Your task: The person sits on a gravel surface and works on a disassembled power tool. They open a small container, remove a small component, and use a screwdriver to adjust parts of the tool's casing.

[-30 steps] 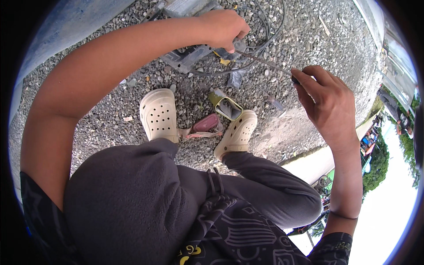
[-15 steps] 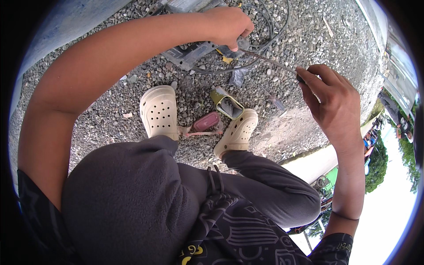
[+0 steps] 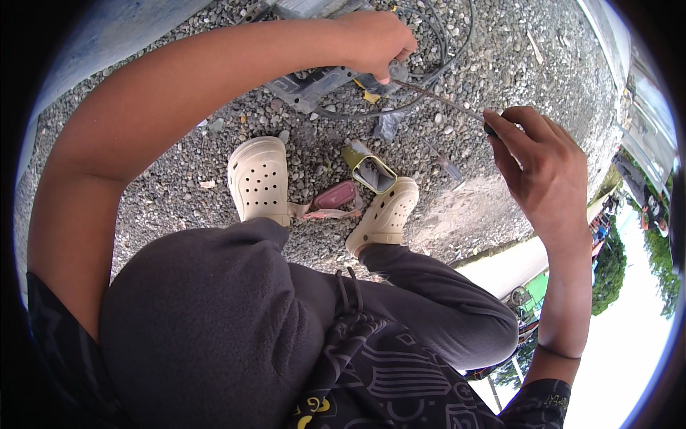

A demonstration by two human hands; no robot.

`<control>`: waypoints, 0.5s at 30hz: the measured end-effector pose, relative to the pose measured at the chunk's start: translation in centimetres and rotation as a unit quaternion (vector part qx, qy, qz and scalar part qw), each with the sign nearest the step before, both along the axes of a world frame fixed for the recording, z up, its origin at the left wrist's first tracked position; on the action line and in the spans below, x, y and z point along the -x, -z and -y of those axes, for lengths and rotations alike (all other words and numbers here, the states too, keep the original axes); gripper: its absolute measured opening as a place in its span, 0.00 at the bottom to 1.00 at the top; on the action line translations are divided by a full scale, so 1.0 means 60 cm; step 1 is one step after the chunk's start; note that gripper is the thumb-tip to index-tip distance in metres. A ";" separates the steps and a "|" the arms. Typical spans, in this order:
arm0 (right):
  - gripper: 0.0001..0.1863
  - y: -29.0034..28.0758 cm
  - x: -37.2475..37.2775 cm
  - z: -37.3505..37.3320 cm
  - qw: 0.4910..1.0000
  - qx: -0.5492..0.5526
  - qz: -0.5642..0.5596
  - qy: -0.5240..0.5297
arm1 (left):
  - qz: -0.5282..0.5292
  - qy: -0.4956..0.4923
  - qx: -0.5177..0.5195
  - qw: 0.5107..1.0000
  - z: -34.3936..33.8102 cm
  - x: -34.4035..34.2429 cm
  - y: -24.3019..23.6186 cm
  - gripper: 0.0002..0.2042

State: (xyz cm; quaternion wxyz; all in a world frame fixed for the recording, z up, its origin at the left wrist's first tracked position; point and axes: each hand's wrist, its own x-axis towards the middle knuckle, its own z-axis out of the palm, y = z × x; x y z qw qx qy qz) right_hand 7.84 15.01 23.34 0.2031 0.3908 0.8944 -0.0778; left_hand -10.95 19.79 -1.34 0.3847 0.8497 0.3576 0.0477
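My left hand (image 3: 376, 44) reaches across the top of the view, its fingers curled over the end of a grey corded power tool (image 3: 314, 87) with yellow parts. A rounded grey end piece shows just beneath those fingers; the palm side of the grip is hidden. My right hand (image 3: 543, 161) is closed around the dark handle of a screwdriver (image 3: 457, 106). The thin shaft slants up and left, and its tip meets or nearly meets the rounded end piece. Whether it sits in a screw is too small to tell.
On the gravel (image 3: 193, 157) between my cream clogs (image 3: 259, 179) are an open yellow-green container (image 3: 371, 171) and a pinkish-red case (image 3: 334, 194). Nearby are a clear plastic bag (image 3: 387, 124) and another screwdriver (image 3: 450, 168). A black cable (image 3: 468, 28) loops behind the tool.
Both hands, the tool and the screwdriver appear slightly farther right in the view. Their grips and the screwdriver's slant stay the same.
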 end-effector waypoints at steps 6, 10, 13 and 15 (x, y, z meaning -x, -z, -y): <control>0.14 0.001 0.003 -0.003 1.000 0.001 0.007 -0.009 | -0.011 0.005 -0.002 1.000 -0.001 -0.003 0.002 0.19; 0.15 -0.002 0.021 -0.004 0.998 -0.019 0.032 -0.058 | -0.008 0.006 0.001 1.000 -0.001 -0.002 0.003 0.19; 0.11 0.000 0.043 0.012 0.992 -0.042 0.057 -0.104 | 0.004 0.030 -0.021 0.999 -0.005 0.006 -0.006 0.20; 0.07 0.000 0.054 0.016 0.995 -0.030 0.059 -0.074 | 0.013 0.055 -0.048 0.997 -0.008 0.014 -0.019 0.20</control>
